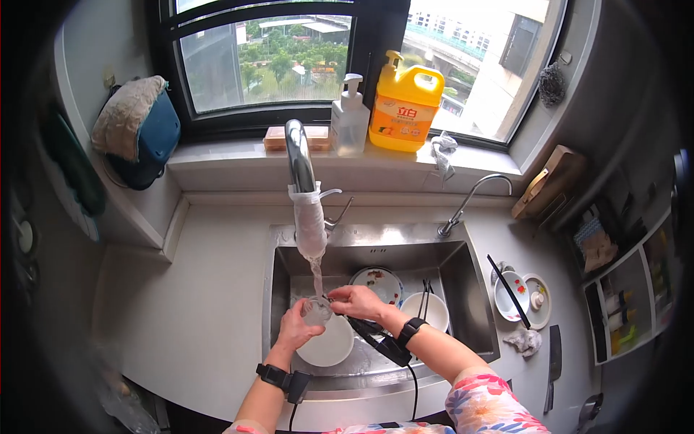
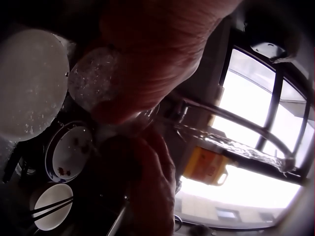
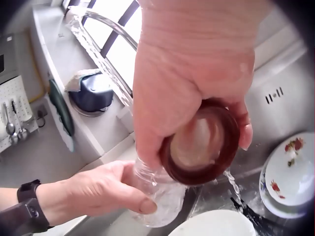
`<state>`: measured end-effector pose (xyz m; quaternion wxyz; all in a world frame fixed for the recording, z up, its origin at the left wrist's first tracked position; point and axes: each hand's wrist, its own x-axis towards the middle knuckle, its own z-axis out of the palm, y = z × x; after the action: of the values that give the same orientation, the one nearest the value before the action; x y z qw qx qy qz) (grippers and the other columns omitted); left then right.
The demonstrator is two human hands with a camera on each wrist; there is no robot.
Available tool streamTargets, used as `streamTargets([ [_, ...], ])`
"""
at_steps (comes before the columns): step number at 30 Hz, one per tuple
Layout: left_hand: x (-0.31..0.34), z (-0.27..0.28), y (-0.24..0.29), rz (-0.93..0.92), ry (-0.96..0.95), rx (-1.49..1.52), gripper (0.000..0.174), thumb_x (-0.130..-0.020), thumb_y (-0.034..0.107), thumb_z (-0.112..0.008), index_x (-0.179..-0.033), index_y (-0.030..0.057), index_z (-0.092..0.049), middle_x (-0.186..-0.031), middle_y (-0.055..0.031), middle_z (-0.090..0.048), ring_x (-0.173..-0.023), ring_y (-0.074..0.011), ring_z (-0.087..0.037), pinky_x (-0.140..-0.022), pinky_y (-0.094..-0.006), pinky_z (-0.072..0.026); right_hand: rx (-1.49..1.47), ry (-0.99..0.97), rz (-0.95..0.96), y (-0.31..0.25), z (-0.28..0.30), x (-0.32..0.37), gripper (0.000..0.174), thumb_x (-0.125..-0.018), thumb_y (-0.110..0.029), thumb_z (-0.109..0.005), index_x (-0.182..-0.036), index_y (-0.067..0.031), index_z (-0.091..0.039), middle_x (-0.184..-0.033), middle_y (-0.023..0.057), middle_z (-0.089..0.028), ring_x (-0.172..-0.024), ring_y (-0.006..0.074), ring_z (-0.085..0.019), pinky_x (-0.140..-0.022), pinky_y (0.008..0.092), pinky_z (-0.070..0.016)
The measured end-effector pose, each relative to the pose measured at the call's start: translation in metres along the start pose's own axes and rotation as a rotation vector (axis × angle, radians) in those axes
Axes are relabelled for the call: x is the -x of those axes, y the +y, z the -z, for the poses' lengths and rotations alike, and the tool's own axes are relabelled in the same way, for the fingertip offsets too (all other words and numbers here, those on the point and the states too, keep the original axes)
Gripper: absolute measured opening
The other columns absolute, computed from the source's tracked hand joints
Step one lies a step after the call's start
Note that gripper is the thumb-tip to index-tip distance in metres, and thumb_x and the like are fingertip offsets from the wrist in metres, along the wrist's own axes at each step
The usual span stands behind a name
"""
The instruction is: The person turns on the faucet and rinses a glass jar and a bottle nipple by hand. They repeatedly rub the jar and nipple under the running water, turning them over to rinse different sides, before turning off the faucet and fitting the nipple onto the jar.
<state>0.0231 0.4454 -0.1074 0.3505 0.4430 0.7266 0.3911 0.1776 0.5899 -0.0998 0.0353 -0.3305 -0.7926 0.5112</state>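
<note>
My left hand (image 1: 295, 329) grips a clear jar (image 3: 165, 199) over the sink, its fingers and thumb round the wet side. In the right wrist view my right hand (image 3: 194, 73) holds a round, dark red-brown lid (image 3: 173, 167) with a pale inner face, close by the jar's mouth. Running water (image 1: 316, 278) falls from the tap (image 1: 300, 159) where the two hands meet. Below the jar lies a white plate (image 1: 327, 347) in the sink. The right fingertips are partly hidden behind the lid.
The steel sink (image 1: 463, 289) also holds a flowered plate (image 1: 387, 278) and a white bowl (image 1: 434, 311) with chopsticks (image 1: 425, 289). On the counter at right are another bowl (image 1: 506, 307), a cloth (image 1: 522, 341) and a knife (image 1: 554, 358). A yellow detergent jug (image 1: 405, 108) stands on the sill.
</note>
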Motion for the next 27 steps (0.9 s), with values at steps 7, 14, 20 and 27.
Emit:
streamTargets([
  [7, 0.001, -0.005, -0.001, -0.048, -0.008, -0.067, 0.070, -0.049, 0.021, -0.078, -0.113, 0.0036, -0.054, -0.101, -0.0156, -0.065, -0.097, -0.0321, -0.061, -0.086, -0.0380, -0.0484, 0.731, -0.321, 0.328, -0.060, 0.007, 0.023, 0.072, -0.063, -0.018, -0.072, -0.129, -0.0114, -0.044, -0.090, 0.0060, -0.065, -0.091, 0.0303, -0.057, -0.071, 0.0415, -0.0511],
  [14, 0.001, -0.010, -0.005, -0.027, -0.091, -0.092, 0.076, -0.047, 0.026, -0.078, -0.116, 0.0052, -0.053, -0.105, -0.0168, -0.063, -0.099, -0.0345, -0.060, -0.088, -0.0401, -0.0474, 0.745, -0.690, 0.122, -0.046, -0.001, -0.006, 0.053, -0.060, -0.023, -0.074, -0.106, -0.0049, -0.057, -0.083, 0.0089, -0.066, -0.084, 0.0299, -0.063, -0.070, 0.0413, -0.0506],
  [20, -0.001, -0.006, -0.008, -0.059, -0.068, -0.221, 0.080, -0.047, 0.029, -0.079, -0.118, 0.0032, -0.053, -0.105, -0.0190, -0.061, -0.098, -0.0352, -0.059, -0.089, -0.0409, -0.0471, 0.355, -0.392, 0.278, -0.027, 0.011, -0.029, 0.046, -0.063, -0.035, -0.074, -0.088, 0.0016, -0.061, -0.079, 0.0141, -0.064, -0.076, 0.0277, -0.064, -0.068, 0.0359, -0.0489],
  [27, -0.004, -0.020, -0.017, 0.018, -0.089, 0.034, 0.076, -0.048, 0.027, -0.080, -0.116, 0.0070, -0.055, -0.103, -0.0155, -0.064, -0.099, -0.0316, -0.061, -0.088, -0.0376, -0.0478, 0.219, -0.009, 0.136, -0.039, -0.004, -0.013, 0.056, -0.076, -0.052, -0.065, -0.096, -0.0002, -0.058, -0.083, 0.0137, -0.062, -0.077, 0.0307, -0.061, -0.068, 0.0376, -0.0474],
])
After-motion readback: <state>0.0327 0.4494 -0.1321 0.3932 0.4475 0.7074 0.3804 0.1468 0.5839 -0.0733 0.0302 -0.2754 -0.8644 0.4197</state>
